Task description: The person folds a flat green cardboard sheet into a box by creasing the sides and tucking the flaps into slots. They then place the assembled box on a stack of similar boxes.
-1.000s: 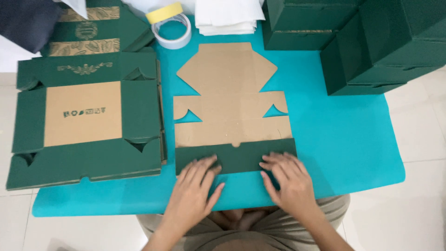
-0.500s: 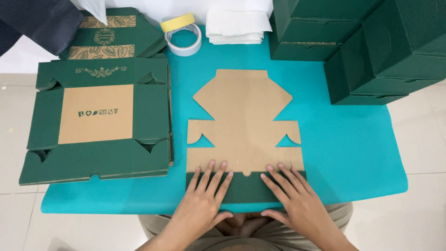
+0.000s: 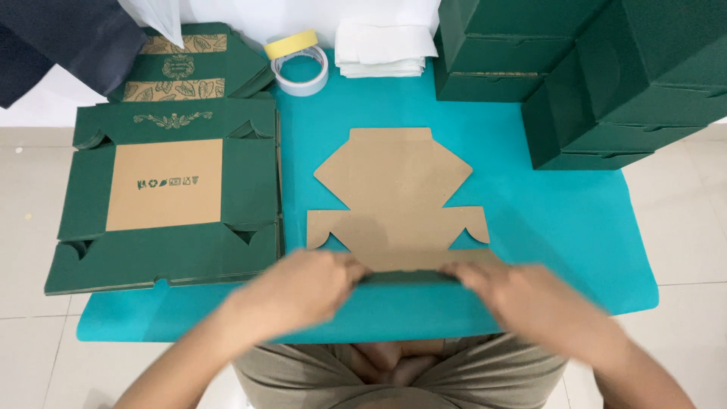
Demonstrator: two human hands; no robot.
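Two hands work the near edge of a flat cardboard blank (image 3: 394, 197) that lies brown side up in the middle of the teal mat (image 3: 560, 227) covering the table. The left hand (image 3: 299, 291) grips the near-left end of the blank's nearest flap, and the right hand (image 3: 522, 299) grips the near-right end. Both are blurred, so the exact finger placement cannot be told, but each appears closed on the flap edge (image 3: 409, 271), where a dark green underside shows between them. The hands are well apart, one at each end of that flap.

The blank extends away from the hands toward the far side, its long axis running near to far and its pointed panel at the far end. The flap's fold line runs left to right, square to that axis. Both hands are equally close to it.

Left of the blank, touching the mat's left part, lies a stack of flat green blanks (image 3: 166, 197). Two tape rolls (image 3: 301, 62) and folded white paper (image 3: 382, 49) sit at the far edge. Assembled green boxes (image 3: 598, 83) are piled at far right.
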